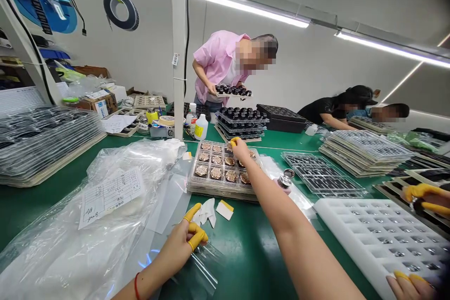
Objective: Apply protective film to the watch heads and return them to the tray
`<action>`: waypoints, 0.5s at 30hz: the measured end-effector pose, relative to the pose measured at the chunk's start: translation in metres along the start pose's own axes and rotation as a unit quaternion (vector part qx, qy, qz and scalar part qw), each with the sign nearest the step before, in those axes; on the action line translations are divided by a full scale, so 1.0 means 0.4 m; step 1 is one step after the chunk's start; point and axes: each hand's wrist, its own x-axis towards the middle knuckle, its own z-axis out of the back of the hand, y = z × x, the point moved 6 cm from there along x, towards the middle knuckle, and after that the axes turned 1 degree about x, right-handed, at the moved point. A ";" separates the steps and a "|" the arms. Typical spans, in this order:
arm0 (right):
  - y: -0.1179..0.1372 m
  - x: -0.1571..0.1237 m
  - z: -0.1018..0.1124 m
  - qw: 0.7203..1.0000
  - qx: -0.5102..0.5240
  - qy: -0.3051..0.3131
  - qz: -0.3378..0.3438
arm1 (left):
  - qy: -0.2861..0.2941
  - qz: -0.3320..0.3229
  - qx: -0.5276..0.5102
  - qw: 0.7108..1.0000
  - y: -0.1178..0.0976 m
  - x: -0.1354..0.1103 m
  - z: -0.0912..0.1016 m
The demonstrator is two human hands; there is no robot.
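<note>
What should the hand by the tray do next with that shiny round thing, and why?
Probably lower the round copper-coloured part gently into the clear tray. The right hand is pinching it just over the tray with yellow finger cots, and similar round parts sit in rows there.

Copper-toned metal discs, glossy, in a smooth, clear plastic blister tray. Yellow rubber finger cots, matt. Polythene bag, thin and shiny; paper sheet, matt; white foam tray, smooth; green workbench mat, smooth and faintly glossy.
</note>
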 end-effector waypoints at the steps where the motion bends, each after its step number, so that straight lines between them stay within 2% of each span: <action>1: -0.004 0.006 -0.012 1.000 -0.020 0.013 0.005 | 0.000 0.000 0.002 1.000 -0.001 -0.001 0.000; 4: -0.025 0.012 -0.007 0.996 -0.085 0.023 0.008 | 0.004 -0.001 -0.003 1.000 -0.008 -0.002 -0.001; 7: -0.066 0.000 0.044 0.988 -0.149 0.027 -0.016 | 0.007 0.005 -0.008 1.000 -0.006 -0.003 -0.003; 10: -0.111 -0.034 0.082 0.976 -0.203 0.063 -0.042 | 0.007 0.009 0.001 1.000 0.002 -0.004 -0.007; 13: -0.137 -0.073 0.088 0.966 -0.230 0.111 -0.050 | 0.014 0.003 0.015 1.000 0.005 -0.004 -0.014; 15: -0.139 -0.083 0.087 0.963 -0.236 0.120 -0.047 | 0.017 0.000 0.018 1.000 0.002 -0.004 -0.016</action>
